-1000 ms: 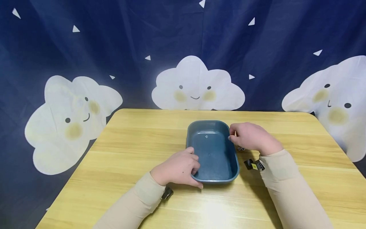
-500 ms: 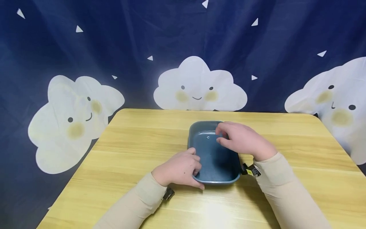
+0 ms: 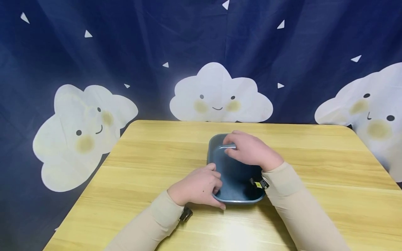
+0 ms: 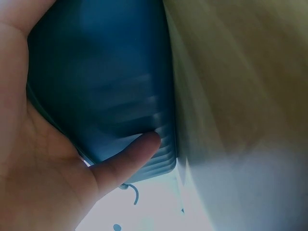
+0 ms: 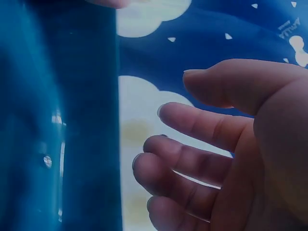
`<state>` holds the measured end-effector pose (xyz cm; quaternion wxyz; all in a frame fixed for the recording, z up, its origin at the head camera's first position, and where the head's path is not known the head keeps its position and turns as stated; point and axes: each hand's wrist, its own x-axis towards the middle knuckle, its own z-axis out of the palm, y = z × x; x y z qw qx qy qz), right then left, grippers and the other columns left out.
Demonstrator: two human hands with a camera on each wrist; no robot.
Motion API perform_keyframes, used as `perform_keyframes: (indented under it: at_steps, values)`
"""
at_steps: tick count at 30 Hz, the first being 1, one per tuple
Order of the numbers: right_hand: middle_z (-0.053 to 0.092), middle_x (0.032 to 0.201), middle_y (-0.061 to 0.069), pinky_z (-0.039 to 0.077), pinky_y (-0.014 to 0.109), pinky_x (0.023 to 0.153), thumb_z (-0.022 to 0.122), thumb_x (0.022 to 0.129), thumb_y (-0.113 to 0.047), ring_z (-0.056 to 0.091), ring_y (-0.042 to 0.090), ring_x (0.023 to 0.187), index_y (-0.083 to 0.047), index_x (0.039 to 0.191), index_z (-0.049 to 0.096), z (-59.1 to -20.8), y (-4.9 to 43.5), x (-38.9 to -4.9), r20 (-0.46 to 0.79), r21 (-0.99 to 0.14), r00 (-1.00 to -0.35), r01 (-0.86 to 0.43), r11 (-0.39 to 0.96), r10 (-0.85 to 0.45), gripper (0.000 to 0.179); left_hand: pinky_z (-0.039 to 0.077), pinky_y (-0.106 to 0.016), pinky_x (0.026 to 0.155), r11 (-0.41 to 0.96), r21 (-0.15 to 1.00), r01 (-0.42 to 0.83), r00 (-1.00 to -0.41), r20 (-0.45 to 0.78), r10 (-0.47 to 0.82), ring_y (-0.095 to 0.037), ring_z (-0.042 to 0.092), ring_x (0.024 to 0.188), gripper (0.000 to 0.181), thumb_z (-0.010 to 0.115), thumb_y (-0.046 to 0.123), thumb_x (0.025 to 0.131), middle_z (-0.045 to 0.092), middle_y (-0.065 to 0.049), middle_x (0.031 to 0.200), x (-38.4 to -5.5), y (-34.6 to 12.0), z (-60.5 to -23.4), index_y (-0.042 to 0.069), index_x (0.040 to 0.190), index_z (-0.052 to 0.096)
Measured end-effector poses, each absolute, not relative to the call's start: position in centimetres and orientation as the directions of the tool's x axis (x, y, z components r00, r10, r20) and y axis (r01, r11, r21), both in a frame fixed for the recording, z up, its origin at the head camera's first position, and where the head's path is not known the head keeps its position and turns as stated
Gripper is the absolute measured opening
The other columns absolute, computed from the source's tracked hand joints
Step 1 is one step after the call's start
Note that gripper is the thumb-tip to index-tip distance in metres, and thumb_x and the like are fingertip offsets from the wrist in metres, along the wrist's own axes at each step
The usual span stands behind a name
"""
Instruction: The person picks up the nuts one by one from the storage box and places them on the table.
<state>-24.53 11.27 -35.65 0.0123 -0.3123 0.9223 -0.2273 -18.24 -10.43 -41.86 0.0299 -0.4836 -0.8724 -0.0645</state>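
A dark blue plastic bin (image 3: 230, 183) stands on the wooden table, seen from above in the head view. My left hand (image 3: 199, 184) grips its near left corner, fingers curled over the rim. In the left wrist view, the thumb (image 4: 130, 156) presses on the bin's outer wall. My right hand (image 3: 249, 148) hovers over the bin's far right part. Its fingers (image 5: 192, 159) are loosely bent and apart, with nothing between them in the right wrist view. That view also shows a small shiny piece (image 5: 47, 160), perhaps a nut, inside the bin; the right hand hides it in the head view.
The light wooden table (image 3: 150, 153) extends on all sides of the bin. Behind its far edge hangs a dark blue curtain (image 3: 150, 42) with white clouds. The right forearm (image 3: 301, 205) crosses the table's right part.
My right hand has moved left from the bin's right rim to above its inside. It now covers the spot of two small shiny pieces right of the bin. The left hand keeps its grip.
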Motion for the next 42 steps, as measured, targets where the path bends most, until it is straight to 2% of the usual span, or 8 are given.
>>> perform_keyframes:
  at_steps: [9, 14, 19, 24, 29, 32, 37, 42]
  values:
    - [0.061, 0.128, 0.006, 0.051, 0.044, 0.088, 0.064, 0.096, -0.026, 0.062, 0.022, 0.102, -0.011, 0.126, 0.067, -37.4, 10.6, -25.3, 0.036, -0.384, -0.824, -0.533, 0.754, -0.565, 0.034, 0.027, -0.026, 0.067, 0.524, 0.084, 0.847, -0.531, 0.11, 0.84, -0.011, 0.032, 0.072, 0.058, 0.079, 0.072, 0.069, 0.039, 0.015, 0.062, -18.3, -10.4, -42.0, 0.026, 0.056, 0.045]
    - [0.058, 0.136, 0.01, 0.047, 0.048, 0.097, 0.065, 0.095, -0.024, 0.058, 0.03, 0.12, -0.008, 0.131, 0.065, -38.2, 10.6, -25.6, 0.021, -0.36, -0.809, -0.554, 0.75, -0.588, 0.039, 0.027, -0.026, 0.068, 0.528, 0.08, 0.846, -0.534, 0.109, 0.839, -0.011, 0.031, 0.072, 0.058, 0.079, 0.072, 0.069, 0.04, 0.015, 0.062, -18.3, -10.3, -42.0, 0.026, 0.057, 0.045]
    - [0.05, 0.147, 0.018, 0.043, 0.051, 0.104, 0.064, 0.095, -0.024, 0.047, 0.037, 0.134, -0.006, 0.139, 0.06, -38.7, 10.5, -25.7, -0.067, -0.294, -0.782, -0.578, 0.761, -0.62, 0.047, 0.028, -0.026, 0.069, 0.524, 0.075, 0.848, -0.529, 0.116, 0.84, -0.011, 0.032, 0.072, 0.058, 0.079, 0.072, 0.069, 0.039, 0.015, 0.062, -18.3, -10.3, -42.0, 0.026, 0.056, 0.045]
    - [0.045, 0.151, 0.021, 0.042, 0.051, 0.105, 0.064, 0.094, -0.023, 0.045, 0.039, 0.137, -0.005, 0.143, 0.056, -39.3, 10.0, -25.9, -0.138, -0.226, -0.758, -0.603, 0.765, -0.638, 0.052, 0.028, -0.026, 0.068, 0.532, 0.071, 0.844, -0.537, 0.108, 0.837, -0.012, 0.032, 0.073, 0.057, 0.078, 0.073, 0.07, 0.04, 0.015, 0.063, -18.4, -10.4, -41.9, 0.026, 0.058, 0.046]
    - [0.049, 0.148, 0.02, 0.043, 0.049, 0.105, 0.064, 0.093, -0.022, 0.05, 0.037, 0.132, -0.003, 0.141, 0.058, -40.0, 9.6, -26.0, -0.19, -0.169, -0.735, -0.629, 0.759, -0.651, 0.052, 0.028, -0.025, 0.067, 0.537, 0.066, 0.841, -0.541, 0.102, 0.835, -0.012, 0.032, 0.072, 0.057, 0.077, 0.073, 0.07, 0.04, 0.015, 0.063, -18.3, -10.5, -41.9, 0.027, 0.058, 0.047]
    - [0.055, 0.142, 0.017, 0.044, 0.048, 0.103, 0.065, 0.092, -0.022, 0.055, 0.037, 0.126, -0.003, 0.137, 0.062, -40.3, 9.6, -26.0, -0.178, -0.141, -0.727, -0.648, 0.749, -0.663, 0.048, 0.028, -0.025, 0.067, 0.536, 0.063, 0.842, -0.539, 0.104, 0.836, -0.012, 0.032, 0.072, 0.057, 0.077, 0.073, 0.07, 0.04, 0.015, 0.063, -18.2, -10.5, -41.9, 0.026, 0.057, 0.046]
    - [0.063, 0.119, 0.011, 0.05, 0.046, 0.091, 0.069, 0.088, -0.019, 0.062, 0.033, 0.103, -0.005, 0.123, 0.069, -40.5, 9.8, -25.9, -0.11, -0.11, -0.715, -0.682, 0.723, -0.691, 0.037, 0.028, -0.025, 0.067, 0.536, 0.064, 0.842, -0.54, 0.106, 0.835, -0.011, 0.032, 0.072, 0.058, 0.078, 0.073, 0.069, 0.039, 0.015, 0.063, -18.2, -10.4, -42.0, 0.026, 0.057, 0.046]
    - [0.058, 0.094, 0.004, 0.051, 0.041, 0.077, 0.07, 0.084, -0.01, 0.058, 0.025, 0.082, -0.008, 0.109, 0.073, -40.3, 9.8, -25.9, -0.062, -0.119, -0.706, -0.696, 0.708, -0.705, 0.025, 0.028, -0.025, 0.067, 0.531, 0.068, 0.845, -0.535, 0.109, 0.838, -0.012, 0.032, 0.073, 0.058, 0.078, 0.073, 0.069, 0.039, 0.015, 0.063, -18.3, -10.4, -42.0, 0.026, 0.056, 0.045]
